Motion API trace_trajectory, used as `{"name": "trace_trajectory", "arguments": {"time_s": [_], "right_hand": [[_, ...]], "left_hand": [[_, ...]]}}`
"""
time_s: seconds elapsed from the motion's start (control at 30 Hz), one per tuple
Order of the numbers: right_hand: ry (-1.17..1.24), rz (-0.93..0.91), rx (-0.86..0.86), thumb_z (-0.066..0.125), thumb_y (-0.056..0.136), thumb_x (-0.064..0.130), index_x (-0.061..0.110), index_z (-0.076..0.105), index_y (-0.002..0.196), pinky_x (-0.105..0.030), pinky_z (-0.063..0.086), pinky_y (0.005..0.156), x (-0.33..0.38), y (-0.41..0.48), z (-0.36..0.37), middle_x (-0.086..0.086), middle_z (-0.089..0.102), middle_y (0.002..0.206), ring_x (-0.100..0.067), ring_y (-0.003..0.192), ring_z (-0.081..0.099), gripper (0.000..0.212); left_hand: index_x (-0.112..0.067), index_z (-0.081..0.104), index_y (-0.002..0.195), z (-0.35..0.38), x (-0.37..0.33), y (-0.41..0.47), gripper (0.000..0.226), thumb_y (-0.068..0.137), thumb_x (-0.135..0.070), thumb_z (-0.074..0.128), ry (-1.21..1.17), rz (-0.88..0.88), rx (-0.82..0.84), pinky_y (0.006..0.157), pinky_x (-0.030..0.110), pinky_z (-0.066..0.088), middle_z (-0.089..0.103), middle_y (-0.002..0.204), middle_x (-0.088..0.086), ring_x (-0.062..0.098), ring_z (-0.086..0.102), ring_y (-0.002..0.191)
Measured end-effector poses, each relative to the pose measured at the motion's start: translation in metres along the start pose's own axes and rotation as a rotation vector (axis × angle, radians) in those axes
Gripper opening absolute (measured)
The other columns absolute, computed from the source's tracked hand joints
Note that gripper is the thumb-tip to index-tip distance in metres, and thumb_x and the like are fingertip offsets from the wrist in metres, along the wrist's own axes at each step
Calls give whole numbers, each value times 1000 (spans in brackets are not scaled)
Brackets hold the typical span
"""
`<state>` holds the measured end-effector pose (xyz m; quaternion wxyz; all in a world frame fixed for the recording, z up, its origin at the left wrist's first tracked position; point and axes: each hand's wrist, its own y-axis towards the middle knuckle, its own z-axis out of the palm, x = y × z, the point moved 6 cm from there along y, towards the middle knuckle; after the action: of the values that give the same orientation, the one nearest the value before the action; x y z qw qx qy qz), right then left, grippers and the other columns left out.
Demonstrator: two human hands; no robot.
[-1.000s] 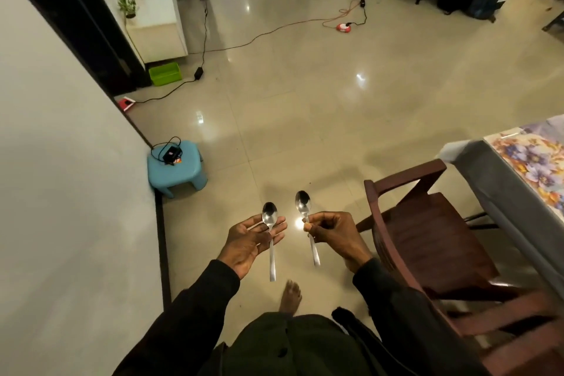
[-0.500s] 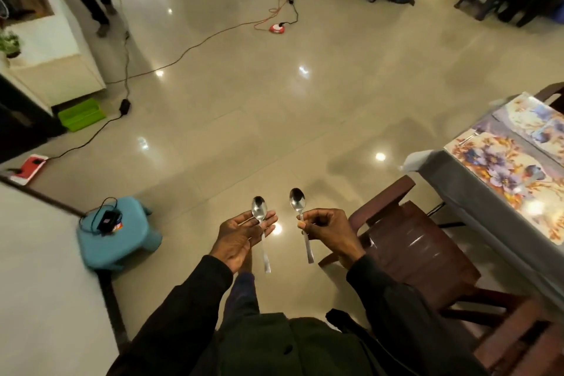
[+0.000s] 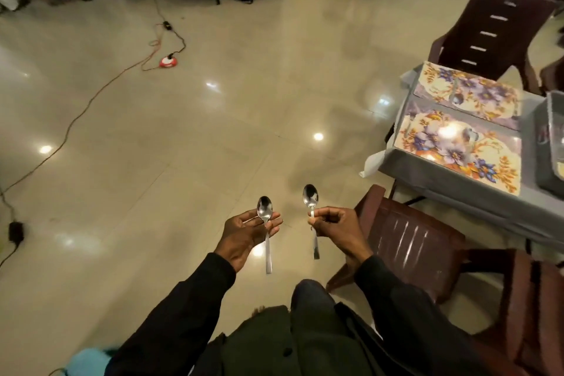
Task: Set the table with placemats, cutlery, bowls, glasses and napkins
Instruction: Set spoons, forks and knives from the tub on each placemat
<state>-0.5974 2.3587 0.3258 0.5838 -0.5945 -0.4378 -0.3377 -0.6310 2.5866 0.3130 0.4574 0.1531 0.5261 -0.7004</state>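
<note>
Left spoon (image 3: 265, 212) rests on flat fingers of left hand (image 3: 247, 232); right spoon (image 3: 310, 197) pinched by right hand (image 3: 335, 226), bowl above grip — likely one per placemat (image 3: 457, 156).

Head camera looks down onto nearby hands (image 3: 247, 232), edges seemingly warped.
</note>
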Motion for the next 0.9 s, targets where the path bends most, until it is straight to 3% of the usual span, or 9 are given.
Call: {"name": "trace_trajectory", "arguments": {"time_s": [0.33, 0.47, 0.7, 0.8, 0.9], "right_hand": [[111, 68, -195, 81, 83, 6, 11, 77, 91, -24, 59, 68, 22, 119, -57, -6, 77, 84, -14, 77, 74, 11], [186, 101, -280, 81, 83, 7, 12, 77, 88, -30, 61, 72, 33, 160, -93, -8, 77, 83, -19, 80, 74, 8], [212, 141, -444, 80, 83, 4, 4, 76, 89, -21, 55, 57, 51, 209, -158, -6, 74, 76, -7, 61, 68, 6], [224, 152, -508, 80, 84, 6, -3, 75, 95, -21, 55, 59, 53, 227, -186, -14, 76, 85, -11, 68, 70, 14], [243, 194, -574, 81, 84, 14, 3, 76, 93, -27, 57, 60, 50, 245, -210, -9, 77, 85, -13, 70, 72, 14]], "left_hand": [[11, 58, 130, 93, -65, 155, 39, 92, 12, 64, 167, -89, 154, 93, 39, 60, 72, 119, 25, 37, 72, 111], [9, 60, 127, 138, -85, 206, 34, 93, 10, 63, 210, -144, 190, 94, 39, 60, 72, 120, 25, 37, 71, 112], [10, 59, 129, 217, -102, 289, 37, 92, 13, 62, 267, -199, 286, 95, 40, 60, 71, 121, 26, 38, 71, 113], [11, 60, 127, 254, -105, 315, 35, 92, 15, 61, 296, -226, 352, 94, 39, 60, 70, 122, 27, 39, 70, 113], [12, 58, 129, 286, -106, 346, 36, 93, 15, 59, 330, -264, 408, 96, 40, 59, 70, 123, 27, 39, 70, 115]]}}
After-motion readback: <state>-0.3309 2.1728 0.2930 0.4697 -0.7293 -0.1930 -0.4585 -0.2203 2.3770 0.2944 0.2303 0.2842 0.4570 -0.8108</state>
